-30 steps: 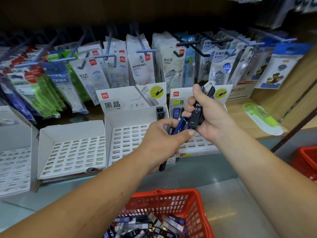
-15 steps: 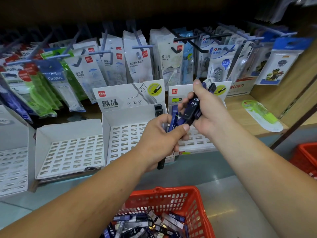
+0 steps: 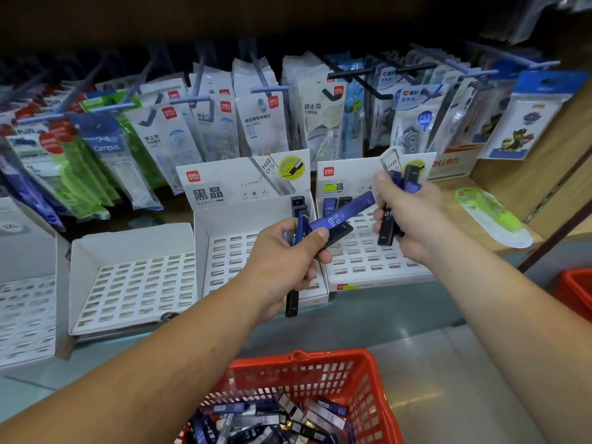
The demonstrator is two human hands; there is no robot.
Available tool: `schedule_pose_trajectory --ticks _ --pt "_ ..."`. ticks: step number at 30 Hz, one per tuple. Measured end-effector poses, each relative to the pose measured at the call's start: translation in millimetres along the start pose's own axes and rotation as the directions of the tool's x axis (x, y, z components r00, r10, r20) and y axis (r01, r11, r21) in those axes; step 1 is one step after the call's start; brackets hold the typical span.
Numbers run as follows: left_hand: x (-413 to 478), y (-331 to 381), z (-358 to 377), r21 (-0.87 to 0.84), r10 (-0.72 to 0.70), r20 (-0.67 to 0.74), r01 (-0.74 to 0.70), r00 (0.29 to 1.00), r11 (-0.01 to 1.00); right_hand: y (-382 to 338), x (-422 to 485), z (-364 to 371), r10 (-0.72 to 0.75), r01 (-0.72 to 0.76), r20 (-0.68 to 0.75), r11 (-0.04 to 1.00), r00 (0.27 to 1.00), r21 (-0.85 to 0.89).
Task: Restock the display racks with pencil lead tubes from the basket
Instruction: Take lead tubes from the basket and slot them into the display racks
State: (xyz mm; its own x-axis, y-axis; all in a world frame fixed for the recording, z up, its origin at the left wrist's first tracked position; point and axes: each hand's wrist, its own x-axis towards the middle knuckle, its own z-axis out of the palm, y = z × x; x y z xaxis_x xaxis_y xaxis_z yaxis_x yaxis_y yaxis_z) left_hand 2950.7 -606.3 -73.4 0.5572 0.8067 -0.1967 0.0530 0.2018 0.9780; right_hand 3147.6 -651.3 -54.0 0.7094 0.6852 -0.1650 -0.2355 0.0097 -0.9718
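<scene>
My left hand [image 3: 285, 264] grips several blue and black pencil lead tubes; one blue tube marked HB 0.5 [image 3: 341, 213] sticks out to the upper right. My right hand [image 3: 413, 225] holds a bunch of lead tubes [image 3: 404, 184] upright, just right of the left hand. Both hands hover over two white slotted display racks, the middle rack [image 3: 230, 251] and the right rack [image 3: 371, 261]. A few tubes [image 3: 329, 206] stand in the right rack's back row. A red basket [image 3: 362, 373] below holds many loose tubes [image 3: 275, 421].
More white slotted racks [image 3: 134, 280] stand to the left on the shelf. Hanging packets of correction tape [image 3: 259, 113] on hooks fill the back wall. A green blister pack [image 3: 493, 216] lies on the wooden shelf at right. A second red basket [image 3: 576, 290] shows at the right edge.
My hands have drawn apart. The left hand now holds a blue tube pulled away from the right hand's bunch, and the right hand has shifted to the right.
</scene>
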Motion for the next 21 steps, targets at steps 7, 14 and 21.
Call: schedule_pose_trajectory --ticks 7,14,21 --pt "0 2 -5 0.005 -0.008 -0.037 0.008 0.999 1.0 -8 -5 -13 -0.019 0.052 0.312 0.994 0.95 -0.1" --pt "-6 23 -32 0.005 0.068 -0.17 -0.069 0.983 0.998 -17 -27 4 0.068 0.294 0.569 0.803 0.819 -0.518" --pt "-20 25 -53 0.34 0.236 -0.128 -0.181 0.963 0.923 -15 -40 52 -0.031 0.448 0.662 0.759 0.749 -0.472"
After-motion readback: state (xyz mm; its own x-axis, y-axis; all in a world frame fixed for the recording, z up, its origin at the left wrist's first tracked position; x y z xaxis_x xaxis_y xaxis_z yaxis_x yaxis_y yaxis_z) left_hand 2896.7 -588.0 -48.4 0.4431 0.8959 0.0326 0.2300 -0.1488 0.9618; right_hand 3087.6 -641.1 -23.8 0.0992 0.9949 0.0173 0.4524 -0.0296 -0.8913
